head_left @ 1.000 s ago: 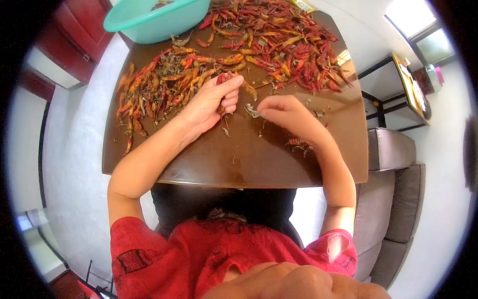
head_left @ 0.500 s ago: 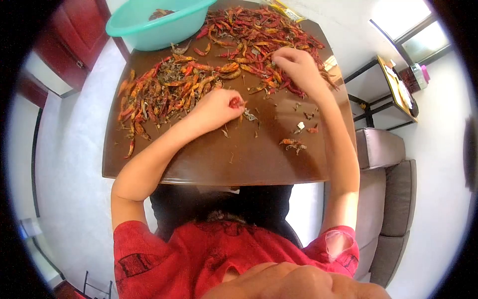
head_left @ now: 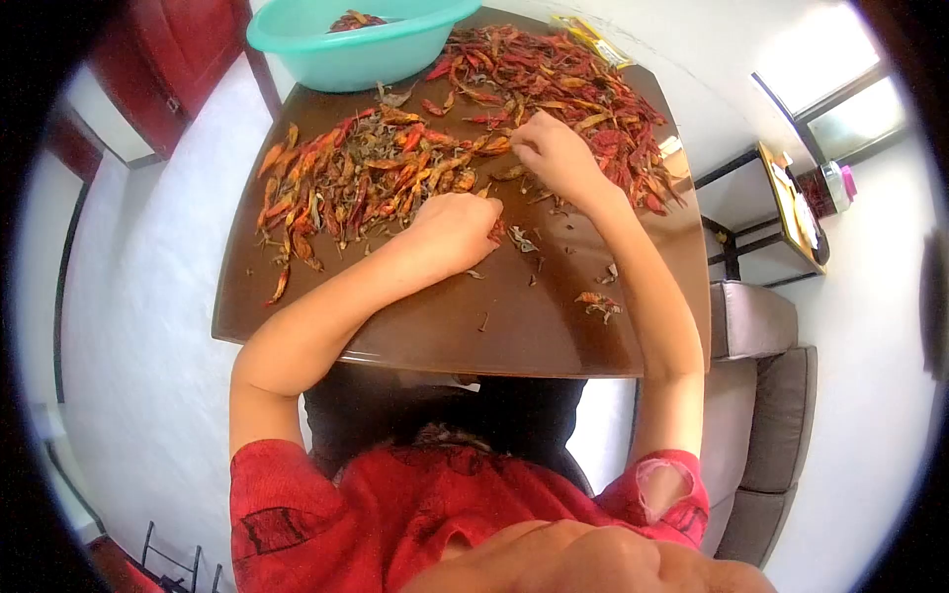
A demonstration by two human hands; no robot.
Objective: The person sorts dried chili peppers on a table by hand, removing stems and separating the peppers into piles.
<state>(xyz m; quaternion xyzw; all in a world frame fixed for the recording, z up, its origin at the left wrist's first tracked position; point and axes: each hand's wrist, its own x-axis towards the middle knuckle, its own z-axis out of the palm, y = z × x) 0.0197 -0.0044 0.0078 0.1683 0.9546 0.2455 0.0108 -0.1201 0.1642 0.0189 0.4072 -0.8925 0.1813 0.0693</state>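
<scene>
Dried red chilies lie on the brown table in two spreads: a left pile (head_left: pixel 346 183) mixed with grey-brown dry bits, and a larger, redder right pile (head_left: pixel 563 74). My left hand (head_left: pixel 450 235) is closed at the near edge of the left pile, with a bit of red dried chili (head_left: pixel 497 230) showing at its curled fingers. Between the two piles my right hand (head_left: pixel 563 163) hangs with thumb and fingers pinched together. Whatever is in that pinch, if anything, is hidden.
A turquoise basin (head_left: pixel 361 54) with some chilies inside stands at the table's far left. A yellow packet (head_left: pixel 593 42) lies at the far edge. Loose scraps (head_left: pixel 598 303) dot the near side of the brown table (head_left: pixel 435 341). A grey sofa (head_left: pixel 761 415) is to the right.
My right hand has come left, off the right pile toward the gap between the piles. My left hand has turned so less of the chili in it shows. The view has shifted slightly.
</scene>
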